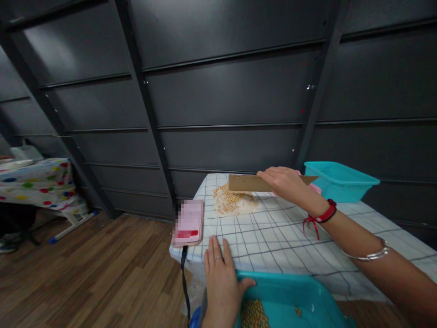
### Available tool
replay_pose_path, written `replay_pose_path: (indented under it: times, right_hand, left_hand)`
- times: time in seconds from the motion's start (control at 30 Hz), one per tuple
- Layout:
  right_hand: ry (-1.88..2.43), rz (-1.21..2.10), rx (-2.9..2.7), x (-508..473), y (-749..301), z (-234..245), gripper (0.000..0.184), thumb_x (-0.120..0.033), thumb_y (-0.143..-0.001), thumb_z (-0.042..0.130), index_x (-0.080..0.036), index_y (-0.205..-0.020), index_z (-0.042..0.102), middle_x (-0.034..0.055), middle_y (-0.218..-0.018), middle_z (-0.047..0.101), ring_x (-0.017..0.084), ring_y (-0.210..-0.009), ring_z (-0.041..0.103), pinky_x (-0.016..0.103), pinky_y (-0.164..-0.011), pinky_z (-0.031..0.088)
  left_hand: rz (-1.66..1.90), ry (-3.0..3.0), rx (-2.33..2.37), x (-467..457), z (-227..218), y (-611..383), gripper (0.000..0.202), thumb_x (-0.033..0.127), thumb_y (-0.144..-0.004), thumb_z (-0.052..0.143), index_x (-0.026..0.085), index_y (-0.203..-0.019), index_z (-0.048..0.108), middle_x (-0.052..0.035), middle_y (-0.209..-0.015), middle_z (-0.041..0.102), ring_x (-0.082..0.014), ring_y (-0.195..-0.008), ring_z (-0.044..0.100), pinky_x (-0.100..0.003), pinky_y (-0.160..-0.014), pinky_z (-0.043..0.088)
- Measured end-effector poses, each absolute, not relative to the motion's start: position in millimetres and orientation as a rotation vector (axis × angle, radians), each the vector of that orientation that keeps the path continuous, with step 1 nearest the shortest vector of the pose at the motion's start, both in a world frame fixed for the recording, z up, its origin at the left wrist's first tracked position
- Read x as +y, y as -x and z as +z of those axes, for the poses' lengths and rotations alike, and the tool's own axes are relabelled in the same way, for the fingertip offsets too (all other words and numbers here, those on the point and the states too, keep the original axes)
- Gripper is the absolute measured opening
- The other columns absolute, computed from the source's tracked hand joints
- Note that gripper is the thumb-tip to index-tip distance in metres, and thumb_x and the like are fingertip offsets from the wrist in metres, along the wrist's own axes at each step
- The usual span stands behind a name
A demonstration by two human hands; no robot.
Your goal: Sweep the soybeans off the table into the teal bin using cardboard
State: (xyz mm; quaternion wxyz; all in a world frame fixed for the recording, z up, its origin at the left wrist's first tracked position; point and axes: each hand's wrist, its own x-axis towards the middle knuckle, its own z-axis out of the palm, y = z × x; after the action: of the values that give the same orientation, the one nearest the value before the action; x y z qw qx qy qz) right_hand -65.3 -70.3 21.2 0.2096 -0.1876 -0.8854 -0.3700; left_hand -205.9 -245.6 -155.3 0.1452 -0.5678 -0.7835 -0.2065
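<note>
My right hand grips the top of a flat strip of cardboard, which stands on edge on the table. Just left of and below the strip lies a pile of yellow beans mixed with white grains, partly hidden behind it. My left hand lies flat with its fingers stretched out at the table's front edge. Its thumb reaches over the rim of a near teal tub. Beans lie in that tub's left corner, with a few more farther right.
A checked cloth covers the table. A second teal tub stands at the back right, beside something pink. A pink phone-like item lies at the left edge, with a black strap hanging down. Behind rises a dark panel wall.
</note>
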Motion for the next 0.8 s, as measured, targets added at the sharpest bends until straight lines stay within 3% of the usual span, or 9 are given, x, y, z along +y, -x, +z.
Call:
replay_pose_path:
  times: [0.23,0.8]
  right_hand:
    - [0.478,-1.028,-2.426,-63,83,-1,0.019,0.0,-0.075,0.047,-0.011,-0.082,0.06,0.0053,-0.065,0.063,0.016,-0.061,0.056,0.027,-0.055,0.036]
    - [0.342,-0.998,-2.267,-85,52,0,0.029,-0.002,-0.081,0.034,-0.011,-0.091,0.06,0.0061,-0.066,0.061,0.016,-0.063,0.053,0.028,-0.059,0.038]
  left_hand:
    - [-0.57,1.65,-2.276,-246,-152,207,0.093,0.051,-0.048,0.075,0.006,-0.123,0.043,-0.0289,-0.133,0.038,-0.0397,-0.123,0.035,-0.054,-0.096,0.034]
    - [-0.58,1.656,-2.273,-245,-154,206,0.095,0.048,-0.047,0.076,0.006,-0.125,0.041,-0.0295,-0.133,0.037,-0.0414,-0.125,0.032,-0.056,-0.096,0.032]
